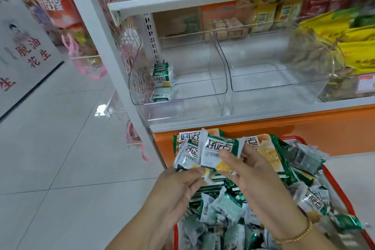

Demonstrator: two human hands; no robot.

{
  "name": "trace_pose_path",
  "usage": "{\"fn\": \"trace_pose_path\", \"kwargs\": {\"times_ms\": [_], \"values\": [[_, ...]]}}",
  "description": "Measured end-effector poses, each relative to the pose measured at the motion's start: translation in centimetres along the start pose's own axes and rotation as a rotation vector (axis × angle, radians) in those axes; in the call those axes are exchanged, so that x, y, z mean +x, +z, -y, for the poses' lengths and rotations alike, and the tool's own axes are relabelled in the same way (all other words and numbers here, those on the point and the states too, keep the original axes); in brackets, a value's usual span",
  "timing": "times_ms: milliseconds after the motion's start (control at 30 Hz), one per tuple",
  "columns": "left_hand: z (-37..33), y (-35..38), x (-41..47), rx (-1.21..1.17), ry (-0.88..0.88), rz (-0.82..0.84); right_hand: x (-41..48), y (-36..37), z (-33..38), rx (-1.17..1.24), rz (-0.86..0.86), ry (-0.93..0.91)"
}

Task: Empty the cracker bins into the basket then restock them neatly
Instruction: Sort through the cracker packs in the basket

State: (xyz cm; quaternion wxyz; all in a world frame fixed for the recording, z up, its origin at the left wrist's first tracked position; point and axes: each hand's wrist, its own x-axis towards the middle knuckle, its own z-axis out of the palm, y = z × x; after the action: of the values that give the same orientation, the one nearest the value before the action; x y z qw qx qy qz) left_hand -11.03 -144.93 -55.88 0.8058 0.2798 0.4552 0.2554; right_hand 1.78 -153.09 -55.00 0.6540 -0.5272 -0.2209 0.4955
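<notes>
Left hand (178,184): grip pinched the lower edges of a small fan of cracker packets (218,151). Right hand (255,180): grip clasped the front packet of that fan. Both were above the red basket (334,185), which was heaped with loose packets (223,207). A short stack (162,73) stood in the back left corner of the left bin (203,95) on the shelf (263,119).

Your left hand (178,184) and your right hand (249,176) together hold a small fan of green-white cracker packets (219,152) above the red basket (334,180), which is full with the same kind. On the shelf behind, the left clear bin (182,95) has a short row of packets (162,75) standing at its left wall; the second clear bin (274,83) stands just beside it
</notes>
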Motion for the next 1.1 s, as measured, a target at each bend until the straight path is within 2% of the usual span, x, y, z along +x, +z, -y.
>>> {"fn": "trace_pose_path", "kwargs": {"times_ms": [167, 333, 433, 533, 600, 667, 767, 867, 1000, 1100], "values": [[-0.3, 1.6, 0.0, -0.097, 0.143, 0.041, 1.0, 2.0, -0.1, -0.027, -0.108, -0.056], [-3.3, 2.0, 0.6, -0.190, 0.236, 0.200, 2.7, 4.4, 2.2, -0.028, -0.059, -0.139], [-6.1, 1.8, 0.7, -0.216, 0.307, 0.237, 5.0, 5.5, 4.4, -0.221, -0.058, -0.166], [-9.3, 1.7, 0.6, -0.142, 0.418, 0.206, 7.7, 6.6, 7.5, -0.530, 0.018, -0.238], [-11.2, 1.6, 0.5, -0.112, 0.466, 0.195, 9.4, 7.5, 9.9, -0.779, 0.161, -0.299], [-12.6, 1.1, 0.8, -0.052, 0.510, 0.176, 11.3, 8.5, 12.0, -0.920, 0.365, -0.267], [-14.0, 0.1, 1.5, 0.101, 0.586, 0.131, 14.3, 10.5, 13.8, -0.943, 0.612, -0.129], [-14.9, -0.8, 2.1, 0.318, 0.674, -0.011, 17.2, 12.2, 14.4, -1.062, 0.702, -0.079], [-15.1, -2.3, 3.1, 0.837, 0.857, -0.350, 22.0, 12.7, 14.3, -1.103, 0.606, -0.056], [-14.6, -3.4, 3.9, 1.266, 0.983, -0.440, 25.6, 12.3, 12.4, -1.238, 0.500, -0.061]]}}
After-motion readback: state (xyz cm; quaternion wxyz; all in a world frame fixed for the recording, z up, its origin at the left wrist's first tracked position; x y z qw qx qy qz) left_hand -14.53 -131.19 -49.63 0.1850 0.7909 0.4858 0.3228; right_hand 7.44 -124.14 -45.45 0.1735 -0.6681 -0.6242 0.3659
